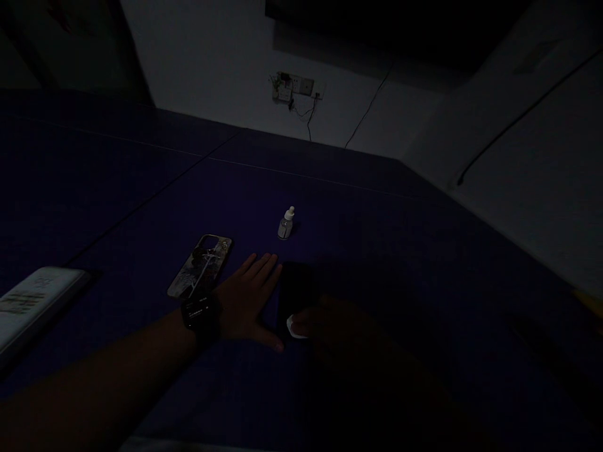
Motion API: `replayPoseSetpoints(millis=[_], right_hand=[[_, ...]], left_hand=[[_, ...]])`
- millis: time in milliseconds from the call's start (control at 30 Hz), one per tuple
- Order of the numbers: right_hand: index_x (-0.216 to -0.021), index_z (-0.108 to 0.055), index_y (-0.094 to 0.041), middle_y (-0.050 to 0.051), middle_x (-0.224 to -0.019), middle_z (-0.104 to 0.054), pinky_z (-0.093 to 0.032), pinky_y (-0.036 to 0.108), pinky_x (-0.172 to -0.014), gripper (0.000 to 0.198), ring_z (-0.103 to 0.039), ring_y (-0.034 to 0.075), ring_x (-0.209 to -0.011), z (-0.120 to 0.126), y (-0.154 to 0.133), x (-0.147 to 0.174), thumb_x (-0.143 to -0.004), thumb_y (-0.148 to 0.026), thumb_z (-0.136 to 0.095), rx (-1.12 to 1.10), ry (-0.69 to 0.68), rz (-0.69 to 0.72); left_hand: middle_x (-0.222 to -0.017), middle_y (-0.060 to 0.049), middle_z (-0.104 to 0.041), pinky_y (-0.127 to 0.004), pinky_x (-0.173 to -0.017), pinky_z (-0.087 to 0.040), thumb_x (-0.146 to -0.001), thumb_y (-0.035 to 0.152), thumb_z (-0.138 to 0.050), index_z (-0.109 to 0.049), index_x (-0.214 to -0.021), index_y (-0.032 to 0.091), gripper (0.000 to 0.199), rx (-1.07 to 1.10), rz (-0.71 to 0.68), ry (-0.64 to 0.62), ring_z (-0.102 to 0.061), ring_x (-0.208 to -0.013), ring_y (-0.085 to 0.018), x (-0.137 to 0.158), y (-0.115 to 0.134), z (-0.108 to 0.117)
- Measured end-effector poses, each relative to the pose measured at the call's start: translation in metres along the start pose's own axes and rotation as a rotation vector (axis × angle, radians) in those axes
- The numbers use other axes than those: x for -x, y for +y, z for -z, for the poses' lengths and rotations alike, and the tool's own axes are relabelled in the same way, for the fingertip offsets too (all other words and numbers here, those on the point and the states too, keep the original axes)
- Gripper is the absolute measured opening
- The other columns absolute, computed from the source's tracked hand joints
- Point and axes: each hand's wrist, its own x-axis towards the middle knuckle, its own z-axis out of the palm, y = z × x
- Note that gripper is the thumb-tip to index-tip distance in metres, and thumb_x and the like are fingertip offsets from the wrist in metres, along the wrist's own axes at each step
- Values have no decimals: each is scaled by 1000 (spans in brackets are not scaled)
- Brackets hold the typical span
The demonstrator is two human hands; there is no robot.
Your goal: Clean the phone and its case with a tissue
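Note:
My left hand (247, 300) lies flat with fingers spread on the dark blue table, a black smartwatch (200, 312) on its wrist. Its fingertips and thumb are beside the left edge of a black phone (296, 285), which lies flat. Deep in shadow, my right hand (332, 326) pinches a small white wipe (294, 327) and presses it on the phone. Most of the right hand's outline is lost in the dark. Beyond the phone stands a small clear dropper bottle (284, 228) with a white top. A patterned phone case (201, 267) lies left of my left hand.
A white box (35, 304) with printed marks sits at the left. Along the back, the table (226, 182) meets a wall with sockets (301, 85) and hanging cables. A dark screen (396, 25) is mounted above. The room is very dim.

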Motion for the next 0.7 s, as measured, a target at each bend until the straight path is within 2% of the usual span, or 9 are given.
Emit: replayPoseSetpoints(millis=[100, 300, 433, 567, 700], right_hand=[[-123, -65, -20, 6, -125, -72, -51, 32, -79, 37, -65, 18, -92, -1, -3, -4, -89, -9, -57, 9, -60, 67], [-120, -68, -23, 6, -123, -73, -51, 34, -77, 38, -64, 20, -91, 1, 1, -1, -88, -9, -54, 35, -9, -31], [-122, -66, -25, 5, -120, -74, -50, 34, -79, 38, -63, 20, -91, 0, -1, 1, -88, -11, -57, 17, -37, 33], [-119, -65, -25, 5, -119, -74, -47, 39, -79, 37, -61, 22, -90, 0, 1, 2, -87, -7, -57, 50, 56, 15], [-120, -64, -23, 8, -113, -72, -48, 44, -89, 38, -60, 24, -104, 11, 15, 17, -89, -5, -52, -24, 132, -40]], left_hand=[[-161, -33, -23, -60, -123, -16, -72, 98, -39, -32, -153, -2, 129, -5, -7, 21, -21, -152, -45, 0, -1, -2], [-161, -33, -24, -61, -122, -18, -73, 98, -38, -32, -153, -2, 128, 3, -17, 35, -23, -151, -46, -1, -1, -3], [-160, -32, -27, -59, -122, -18, -72, 98, -38, -33, -153, 0, 127, 2, -14, 54, -25, -151, -45, 0, -1, -3], [-160, -32, -28, -60, -122, -19, -72, 98, -40, -33, -153, 1, 126, 8, -20, 60, -25, -151, -45, 0, -2, -3], [-160, -34, -24, -62, -121, -20, -72, 98, -40, -32, -153, -3, 129, 14, -15, 25, -24, -151, -46, -1, -2, -1]])
